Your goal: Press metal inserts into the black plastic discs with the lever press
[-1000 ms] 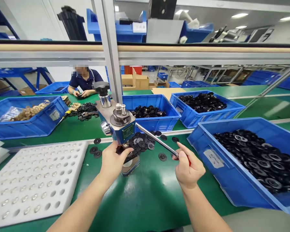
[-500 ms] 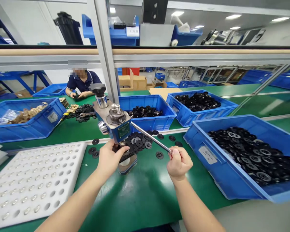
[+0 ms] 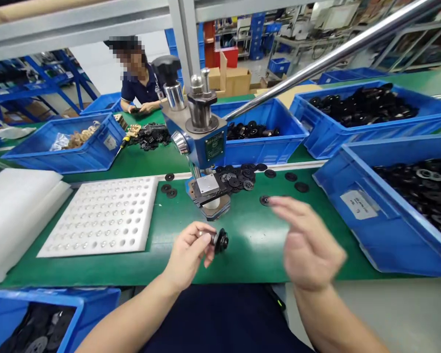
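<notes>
My left hand (image 3: 191, 247) pinches a black flanged wheel with a short shaft (image 3: 221, 240), held above the green bench in front of the press. To the right, my right hand (image 3: 310, 242) is blurred, its fingers stretched out and nothing seen in them. Its fingertips are nearest to a loose black disc (image 3: 265, 200) on the bench. The hand press (image 3: 206, 139) stands just beyond my hands, untouched. Its long lever (image 3: 279, 81) points up to the right. Under the press head sits a plate fixture with a bright metal block (image 3: 208, 184).
Black discs (image 3: 238, 177) lie heaped behind the press base. A white foam tray (image 3: 106, 215) with small metal parts is at left. Blue bins (image 3: 375, 196) of black parts stand right and behind; another bin (image 3: 77, 314) is at lower left. A co-worker (image 3: 139, 88) sits across the bench.
My left hand has come away from the press toward me with the flanged wheel. My right hand has let go of the lever, which has swung up. The view has tilted down.
</notes>
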`<state>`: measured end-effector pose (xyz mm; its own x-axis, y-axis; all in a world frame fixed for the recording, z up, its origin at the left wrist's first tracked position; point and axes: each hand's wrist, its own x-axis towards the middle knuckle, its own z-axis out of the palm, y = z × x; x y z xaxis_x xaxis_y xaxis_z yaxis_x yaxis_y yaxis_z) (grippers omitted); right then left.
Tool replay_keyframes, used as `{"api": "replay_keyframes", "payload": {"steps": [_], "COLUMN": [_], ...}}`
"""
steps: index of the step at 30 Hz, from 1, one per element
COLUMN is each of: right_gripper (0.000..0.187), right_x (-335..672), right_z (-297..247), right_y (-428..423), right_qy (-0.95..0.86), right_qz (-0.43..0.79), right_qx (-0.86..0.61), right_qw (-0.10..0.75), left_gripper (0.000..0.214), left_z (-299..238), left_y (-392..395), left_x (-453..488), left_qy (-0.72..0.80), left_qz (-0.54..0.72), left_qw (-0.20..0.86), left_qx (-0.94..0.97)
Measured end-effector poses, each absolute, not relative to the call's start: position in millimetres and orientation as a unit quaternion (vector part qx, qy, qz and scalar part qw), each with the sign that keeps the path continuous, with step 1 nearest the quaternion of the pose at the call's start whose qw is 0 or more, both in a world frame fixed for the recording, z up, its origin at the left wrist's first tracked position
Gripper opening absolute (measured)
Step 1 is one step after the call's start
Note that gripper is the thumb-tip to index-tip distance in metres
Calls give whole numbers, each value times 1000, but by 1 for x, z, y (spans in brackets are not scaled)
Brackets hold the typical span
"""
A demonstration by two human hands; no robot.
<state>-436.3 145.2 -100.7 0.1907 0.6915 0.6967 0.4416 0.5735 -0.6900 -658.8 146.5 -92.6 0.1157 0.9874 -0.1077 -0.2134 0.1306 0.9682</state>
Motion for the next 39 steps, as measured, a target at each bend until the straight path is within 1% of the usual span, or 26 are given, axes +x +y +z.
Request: {"api": "replay_keyframes", "payload": {"steps": [2, 4, 6, 8, 11, 18, 28, 30, 32, 35, 39], "right_gripper": [44, 56, 69, 70, 63, 54, 50, 46, 38, 26, 20], "right_x": [-450, -466, -481, -492, -498, -497, -499, -499, -497, -489, -471], "right_z": [-131, -150, -155, -152, -146, -150, -160, -162, -163, -166, -175], "right_y": [133, 125, 121, 121, 121, 119, 123, 124, 125, 124, 128], "right_qy": [-705, -745, -760, -761, -750, -740, -723, -716, -710, -692, -646], "right_qz": [217, 267, 271, 258, 239, 239, 286, 305, 333, 387, 445], "right_qx": [-423, -383, -362, -360, -382, -421, -444, -451, -452, -459, -501], "right_qw": [527, 477, 466, 474, 484, 467, 446, 437, 426, 401, 365], "left_gripper": [35, 38, 38, 36, 34, 36, 38, 35, 34, 41, 42], "left_z": [-104, -115, -124, -130, -135, -151, -170, -177, -186, -198, -214], "left_y": [135, 129, 125, 123, 123, 126, 128, 127, 127, 128, 131], "left_x": [-660, -661, -662, -663, -662, -661, -664, -663, -663, -664, -675], "left_qy": [400, 354, 320, 307, 312, 312, 335, 346, 355, 364, 388], "left_qz": [446, 412, 383, 356, 337, 320, 315, 325, 325, 280, 236], "left_qw": [733, 805, 845, 866, 875, 879, 875, 867, 859, 857, 827], "left_qx": [321, 240, 195, 169, 154, 167, 151, 154, 173, 235, 332]}}
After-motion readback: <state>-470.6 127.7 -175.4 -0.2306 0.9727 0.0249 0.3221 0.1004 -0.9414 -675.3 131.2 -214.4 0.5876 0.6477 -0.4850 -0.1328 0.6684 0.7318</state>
